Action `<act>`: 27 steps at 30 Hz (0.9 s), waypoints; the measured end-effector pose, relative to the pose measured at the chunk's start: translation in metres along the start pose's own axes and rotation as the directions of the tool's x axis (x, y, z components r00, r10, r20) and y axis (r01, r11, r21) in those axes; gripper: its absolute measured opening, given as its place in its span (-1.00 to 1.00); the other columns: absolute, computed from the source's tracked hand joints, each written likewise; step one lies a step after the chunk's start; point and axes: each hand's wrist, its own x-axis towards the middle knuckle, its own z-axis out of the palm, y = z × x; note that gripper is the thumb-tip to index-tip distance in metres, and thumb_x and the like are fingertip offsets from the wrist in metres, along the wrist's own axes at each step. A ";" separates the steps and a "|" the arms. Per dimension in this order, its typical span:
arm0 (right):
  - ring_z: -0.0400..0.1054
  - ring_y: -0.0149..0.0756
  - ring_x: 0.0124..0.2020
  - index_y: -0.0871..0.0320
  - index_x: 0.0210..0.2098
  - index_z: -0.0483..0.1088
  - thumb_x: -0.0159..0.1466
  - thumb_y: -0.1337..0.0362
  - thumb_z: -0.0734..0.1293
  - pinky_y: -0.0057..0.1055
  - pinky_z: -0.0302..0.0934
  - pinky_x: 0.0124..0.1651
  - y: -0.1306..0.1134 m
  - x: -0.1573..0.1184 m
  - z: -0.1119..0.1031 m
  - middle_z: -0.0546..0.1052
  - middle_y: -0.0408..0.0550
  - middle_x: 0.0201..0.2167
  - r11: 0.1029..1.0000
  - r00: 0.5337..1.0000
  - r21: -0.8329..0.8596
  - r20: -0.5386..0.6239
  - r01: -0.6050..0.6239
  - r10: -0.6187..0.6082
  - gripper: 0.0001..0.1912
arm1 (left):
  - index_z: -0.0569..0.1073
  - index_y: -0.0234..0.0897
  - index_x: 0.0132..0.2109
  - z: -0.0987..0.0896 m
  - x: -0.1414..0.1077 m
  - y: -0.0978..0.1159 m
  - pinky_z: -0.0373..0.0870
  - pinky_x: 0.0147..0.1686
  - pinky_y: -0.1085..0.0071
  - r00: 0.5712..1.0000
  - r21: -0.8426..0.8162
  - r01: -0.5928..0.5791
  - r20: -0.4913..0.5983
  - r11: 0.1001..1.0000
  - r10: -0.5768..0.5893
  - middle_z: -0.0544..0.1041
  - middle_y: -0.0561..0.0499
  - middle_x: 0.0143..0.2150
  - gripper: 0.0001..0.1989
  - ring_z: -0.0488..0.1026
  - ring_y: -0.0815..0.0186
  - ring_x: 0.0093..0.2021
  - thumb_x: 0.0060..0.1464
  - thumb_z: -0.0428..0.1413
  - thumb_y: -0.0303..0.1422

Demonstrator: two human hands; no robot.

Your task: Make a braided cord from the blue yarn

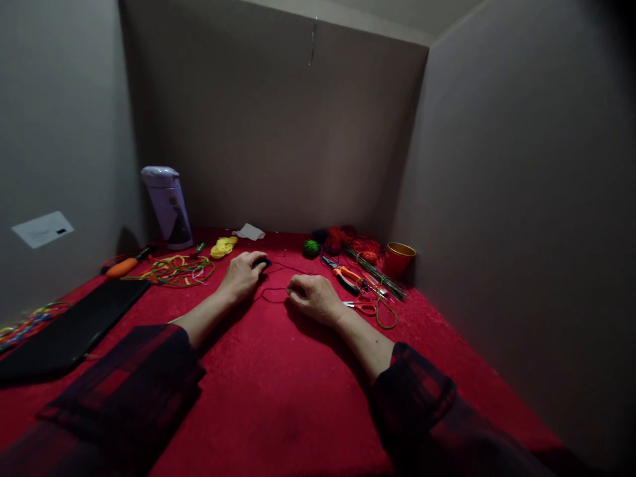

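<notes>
My left hand (pixel 241 275) rests on the red cloth, its fingers closed on a small dark bundle of yarn (pixel 264 262), which they partly cover. Thin dark thread (pixel 272 289) runs in loose loops across the cloth between my two hands. My right hand (pixel 315 297) is curled shut, with a strand of this thread reaching its fingertips. Close to the right wrist lie red-handled scissors (pixel 366 307) and a loop of green cord (pixel 386 319).
Orange-handled pliers (pixel 346 279), a green yarn ball (pixel 311 248), red yarn (pixel 342 237), thin sticks (pixel 382 275) and a red cup (pixel 399 260) are at right. Leftward are yellow yarn (pixel 224 247), tangled cords (pixel 173 270), a purple flask (pixel 167 209) and a black board (pixel 79 328). Grey walls enclose the table.
</notes>
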 end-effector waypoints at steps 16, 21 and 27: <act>0.28 -0.39 -0.45 0.18 -0.24 0.30 0.22 0.19 0.23 -0.44 0.12 -0.33 -0.001 0.002 -0.002 0.45 -0.05 -0.39 0.983 0.967 0.120 -0.199 -0.138 0.160 -0.80 | 0.36 -0.38 -0.17 -0.007 -0.007 0.030 0.41 -0.38 0.33 0.951 -0.666 0.295 0.136 0.685 -0.278 0.48 -0.08 -0.31 -0.68 0.44 0.30 -0.38 -0.13 0.07 -0.33; 0.30 -0.33 -0.28 0.16 0.02 0.17 0.14 0.18 0.30 -0.36 0.19 -0.19 -0.006 0.005 -0.003 0.37 0.05 -0.12 0.969 0.974 0.245 -0.220 -0.001 0.057 -0.53 | 0.33 -0.36 -0.23 -0.006 -0.018 0.054 0.40 -0.32 0.37 0.953 -0.742 0.303 0.237 0.598 -0.189 0.46 -0.06 -0.28 -0.72 0.43 0.31 -0.31 -0.17 0.10 -0.36; 0.29 -0.31 -0.21 0.18 -0.13 0.26 0.08 0.34 0.27 -0.39 0.18 -0.13 -0.010 0.010 -0.004 0.41 0.00 -0.21 0.955 0.958 0.296 -0.279 0.020 0.066 -0.68 | 0.33 -0.33 -0.19 -0.003 -0.023 0.059 0.36 -0.25 0.34 0.975 -0.626 0.198 0.203 0.754 -0.088 0.46 -0.07 -0.23 -0.71 0.42 0.28 -0.23 -0.08 0.08 -0.28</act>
